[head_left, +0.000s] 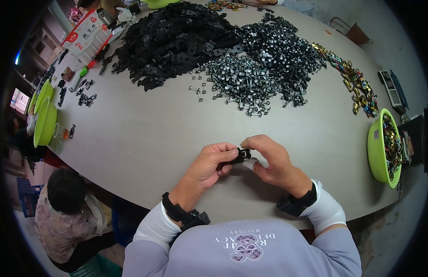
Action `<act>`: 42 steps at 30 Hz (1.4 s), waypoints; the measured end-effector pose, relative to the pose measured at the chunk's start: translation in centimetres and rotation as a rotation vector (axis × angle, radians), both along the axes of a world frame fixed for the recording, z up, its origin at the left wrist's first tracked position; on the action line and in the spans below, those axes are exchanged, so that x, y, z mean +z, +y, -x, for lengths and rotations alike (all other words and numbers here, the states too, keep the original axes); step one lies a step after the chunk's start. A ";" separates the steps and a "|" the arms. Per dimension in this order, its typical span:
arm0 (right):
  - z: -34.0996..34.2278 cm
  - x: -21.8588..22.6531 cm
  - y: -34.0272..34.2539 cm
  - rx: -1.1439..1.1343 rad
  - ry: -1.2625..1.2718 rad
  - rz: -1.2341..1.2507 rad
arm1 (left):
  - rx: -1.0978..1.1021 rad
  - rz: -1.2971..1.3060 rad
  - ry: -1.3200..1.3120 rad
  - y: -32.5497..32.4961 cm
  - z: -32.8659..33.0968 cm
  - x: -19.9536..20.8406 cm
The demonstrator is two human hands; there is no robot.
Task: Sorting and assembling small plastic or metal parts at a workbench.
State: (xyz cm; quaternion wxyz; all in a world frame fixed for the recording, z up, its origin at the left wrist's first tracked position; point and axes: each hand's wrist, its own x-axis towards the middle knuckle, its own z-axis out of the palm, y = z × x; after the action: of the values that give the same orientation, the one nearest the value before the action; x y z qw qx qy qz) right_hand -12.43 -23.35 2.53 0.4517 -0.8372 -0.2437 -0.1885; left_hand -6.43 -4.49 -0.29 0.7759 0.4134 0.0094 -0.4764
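My left hand [213,162] pinches a small black plastic toy-car chassis [242,155] between thumb and fingers, just above the table in front of my chest. A bit of metal shows on the chassis's right end. My right hand [272,161] is curved around that end, its thumb and forefinger apart on either side of it. Something whitish covers a fingertip there. Beyond my hands lies a heap of wheel-and-axle pairs [251,76], silver rods with dark wheels. To its left rises a large heap of flat black plastic chassis [170,41].
A line of shiny multicoloured car bodies [350,78] curves along the right of the table [154,124]. A green basin [374,150] of them stands at the right edge, near a scale-like device [393,90]. Green basins [46,122] and a seated person [68,217] are at left.
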 end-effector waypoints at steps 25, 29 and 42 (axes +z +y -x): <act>-4.0 -1.1 -12.0 -0.609 0.022 0.167 | 0.055 -0.029 -0.136 -2.5 1.4 0.8; -5.6 -1.7 -16.7 -0.755 0.064 0.518 | 0.007 -0.062 -0.173 -3.7 1.9 0.5; 0.9 -0.1 -10.7 -0.353 0.438 -0.288 | -0.073 -0.037 -0.067 -3.4 1.4 1.1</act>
State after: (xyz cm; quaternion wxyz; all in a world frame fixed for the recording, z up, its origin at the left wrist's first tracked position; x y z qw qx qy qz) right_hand -13.35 -34.03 2.46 0.5676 -0.8148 0.0376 -0.1115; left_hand -7.78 -7.88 0.78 0.7503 0.4432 -0.0228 -0.4900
